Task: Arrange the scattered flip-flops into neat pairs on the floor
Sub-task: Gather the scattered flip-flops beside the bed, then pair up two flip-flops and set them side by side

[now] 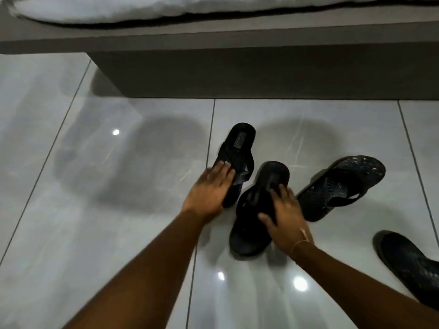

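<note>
Several dark flip-flops lie on the glossy grey tile floor [107, 233]. A plain black flip-flop [240, 148] points away from me, and my left hand [210, 191] grips its near end. Beside it a second plain black flip-flop [259, 205] lies tilted, with my right hand [283, 217] closed over its strap and right edge. A patterned dark flip-flop [342, 186] rests angled to the right of them, untouched. Another patterned flip-flop [411, 264] sits at the lower right, partly cut off by the frame and my right forearm.
A grey bed base [261, 74] runs across the top, with white bedding [166, 8] on it. Its corner overhangs the floor at the upper left. Bright light spots reflect on the tiles.
</note>
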Action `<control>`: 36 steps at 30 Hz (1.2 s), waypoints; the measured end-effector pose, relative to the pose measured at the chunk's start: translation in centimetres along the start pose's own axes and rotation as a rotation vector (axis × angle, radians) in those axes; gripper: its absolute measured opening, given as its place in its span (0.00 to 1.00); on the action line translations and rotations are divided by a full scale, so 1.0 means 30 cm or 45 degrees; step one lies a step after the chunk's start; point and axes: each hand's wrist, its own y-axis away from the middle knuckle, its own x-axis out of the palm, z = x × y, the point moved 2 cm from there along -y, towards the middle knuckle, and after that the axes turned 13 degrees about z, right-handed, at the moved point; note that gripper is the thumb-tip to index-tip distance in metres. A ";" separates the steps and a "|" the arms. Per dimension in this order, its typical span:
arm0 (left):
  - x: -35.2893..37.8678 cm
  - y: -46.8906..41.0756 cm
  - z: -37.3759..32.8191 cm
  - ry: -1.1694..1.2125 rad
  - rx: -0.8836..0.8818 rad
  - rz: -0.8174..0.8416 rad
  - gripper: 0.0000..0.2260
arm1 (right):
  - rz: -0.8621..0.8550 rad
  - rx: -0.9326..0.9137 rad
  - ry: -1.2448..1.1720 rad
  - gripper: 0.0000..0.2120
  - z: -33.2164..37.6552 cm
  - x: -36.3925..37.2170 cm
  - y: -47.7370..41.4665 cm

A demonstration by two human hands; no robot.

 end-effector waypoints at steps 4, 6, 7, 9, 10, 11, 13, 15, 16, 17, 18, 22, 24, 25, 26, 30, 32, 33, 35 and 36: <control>0.002 -0.181 0.077 0.074 -0.005 0.267 0.36 | 0.181 -0.006 0.398 0.51 -0.053 0.162 0.008; 0.059 -0.191 0.092 0.019 -0.002 0.292 0.35 | 0.152 -0.023 0.473 0.53 -0.075 0.185 -0.018; 0.088 -0.161 0.098 0.028 -0.014 0.288 0.35 | 0.153 -0.024 0.494 0.53 -0.085 0.178 -0.030; 0.165 -0.055 0.110 0.089 -0.038 0.287 0.36 | 0.169 -0.029 0.525 0.54 -0.098 0.156 -0.052; 0.204 0.007 0.116 0.136 -0.048 0.275 0.36 | 0.176 -0.040 0.530 0.54 -0.102 0.140 -0.062; 0.242 0.075 0.119 0.184 -0.067 0.278 0.36 | 0.193 -0.046 0.539 0.54 -0.103 0.126 -0.069; 0.313 0.205 0.109 0.262 -0.135 0.303 0.36 | 0.237 -0.057 0.574 0.54 -0.095 0.117 -0.073; 0.365 0.297 0.083 0.327 -0.169 0.306 0.36 | 0.275 -0.094 0.620 0.54 -0.054 0.135 -0.067; 0.381 0.323 0.070 0.333 -0.170 0.299 0.36 | 0.300 -0.123 0.637 0.53 -0.021 0.153 -0.063; 0.392 0.342 0.066 0.324 -0.173 0.296 0.36 | 0.321 -0.154 0.648 0.53 0.018 0.179 -0.059; 0.399 0.351 0.062 0.313 -0.184 0.295 0.37 | 0.334 -0.170 0.654 0.53 0.050 0.203 -0.054; 0.376 0.375 0.062 0.245 -0.200 0.228 0.36 | 0.290 -0.144 0.649 0.52 0.109 0.222 -0.024; 0.328 0.373 0.025 0.156 -0.177 0.160 0.35 | 0.210 -0.211 0.657 0.50 0.082 0.180 0.022; 0.294 0.359 -0.016 0.141 -0.152 0.126 0.36 | 0.159 -0.239 0.633 0.48 0.051 0.149 0.053; 0.257 0.330 -0.078 0.133 -0.102 0.094 0.36 | 0.106 -0.237 0.600 0.45 0.001 0.111 0.087; 0.119 0.119 -0.442 0.087 0.277 0.036 0.32 | -0.086 0.181 0.388 0.35 -0.330 -0.045 0.263; 0.048 -0.032 -0.597 0.119 0.340 0.071 0.30 | -0.117 0.380 0.341 0.33 -0.500 -0.102 0.375; 0.018 -0.108 -0.669 0.139 0.334 0.124 0.29 | -0.104 0.433 0.367 0.32 -0.580 -0.123 0.434; -0.020 -0.244 -0.780 0.171 0.253 0.211 0.29 | -0.064 0.536 0.449 0.32 -0.716 -0.154 0.535; -0.025 -0.296 -0.821 0.159 0.197 0.245 0.29 | -0.044 0.632 0.442 0.32 -0.770 -0.163 0.575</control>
